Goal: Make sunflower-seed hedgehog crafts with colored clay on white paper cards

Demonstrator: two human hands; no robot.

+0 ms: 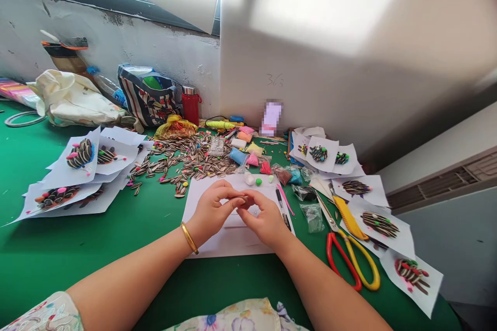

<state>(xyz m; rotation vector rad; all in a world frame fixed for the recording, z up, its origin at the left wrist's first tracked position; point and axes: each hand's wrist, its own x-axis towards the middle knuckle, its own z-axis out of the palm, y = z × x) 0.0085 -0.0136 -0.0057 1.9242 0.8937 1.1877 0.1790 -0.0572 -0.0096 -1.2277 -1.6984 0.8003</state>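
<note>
Over a sheet of white paper (248, 245), my left hand (212, 212) and my right hand (267, 220) meet at the fingertips. Both are closed in a pinch. Whatever lies between the fingers is hidden or too small to make out. Just beyond them on the paper sit a white lump (249, 179) and a small green ball (258, 182) that look like modelling clay. By my right hand, a black pen (279, 197) and a thin pink tool (286, 199) lie along the paper's right side.
Striped sunflower seeds (202, 163) spread behind the paper, near small bags of coloured clay (237, 156). Red-and-yellow-handled scissors (351, 253) and a yellow utility knife (348, 218) lie right. Seed-decorated papers (87, 178) are stacked left, others (378, 222) right. A red bottle (190, 106) stands behind.
</note>
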